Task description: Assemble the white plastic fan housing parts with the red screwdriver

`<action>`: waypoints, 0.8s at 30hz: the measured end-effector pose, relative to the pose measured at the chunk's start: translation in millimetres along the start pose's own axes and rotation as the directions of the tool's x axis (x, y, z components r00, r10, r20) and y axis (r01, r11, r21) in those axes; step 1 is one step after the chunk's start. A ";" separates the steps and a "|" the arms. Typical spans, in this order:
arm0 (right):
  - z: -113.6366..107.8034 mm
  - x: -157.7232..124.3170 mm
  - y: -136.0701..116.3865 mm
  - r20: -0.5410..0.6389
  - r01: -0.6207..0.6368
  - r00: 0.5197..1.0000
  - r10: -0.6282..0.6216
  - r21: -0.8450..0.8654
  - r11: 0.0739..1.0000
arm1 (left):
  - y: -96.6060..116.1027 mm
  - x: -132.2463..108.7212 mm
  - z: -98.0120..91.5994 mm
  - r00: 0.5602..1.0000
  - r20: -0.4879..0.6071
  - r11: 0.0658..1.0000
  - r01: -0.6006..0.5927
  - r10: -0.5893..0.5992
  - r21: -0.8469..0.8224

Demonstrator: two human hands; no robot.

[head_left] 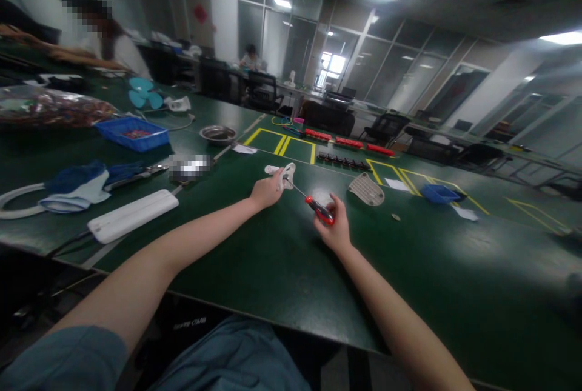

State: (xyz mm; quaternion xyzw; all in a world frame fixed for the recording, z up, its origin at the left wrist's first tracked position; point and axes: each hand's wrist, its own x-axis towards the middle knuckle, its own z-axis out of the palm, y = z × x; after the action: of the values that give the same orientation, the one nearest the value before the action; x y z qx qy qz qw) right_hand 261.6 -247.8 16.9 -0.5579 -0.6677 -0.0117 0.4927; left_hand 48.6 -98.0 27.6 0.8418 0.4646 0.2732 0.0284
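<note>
My left hand (267, 191) is closed on a small white plastic part (285, 174) and steadies it on the green table (282, 257). My right hand (334, 227) grips a screwdriver with a red and black handle (321, 210). Its thin shaft slants up to the left, and the tip meets the white part. A white round grille piece (366, 189) lies just right of the hands, with a small round thing (396, 217) beside it.
On the left lie a white power strip (131, 214), blue and white cloth (77, 185), a blue tray (133, 133), teal fan blades (143, 94) and a metal bowl (218, 134). Red parts (348, 141) sit behind yellow floor-tape lines. A small blue bin (439, 193) lies right. A person (104, 39) sits far left.
</note>
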 end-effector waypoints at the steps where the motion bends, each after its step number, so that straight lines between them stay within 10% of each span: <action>1: 0.1 0.1 0.5 -0.007 0.012 1.000 -0.012 -0.013 1.000 | 0.1 -0.1 -0.2 1.000 0.004 1.000 0.003 -0.003 0.004; 24: -1.3 -1.3 2.4 0.095 -0.072 0.992 0.081 -0.093 0.993 | 1.5 0.5 -0.1 0.999 0.003 0.999 0.049 -0.049 0.020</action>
State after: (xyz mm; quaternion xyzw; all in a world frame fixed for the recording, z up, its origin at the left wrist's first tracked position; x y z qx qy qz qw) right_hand 264.2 -248.5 15.4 -0.6047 -0.6680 0.0049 0.4336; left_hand 49.8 -98.5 28.4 0.8308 0.4880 0.2662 0.0274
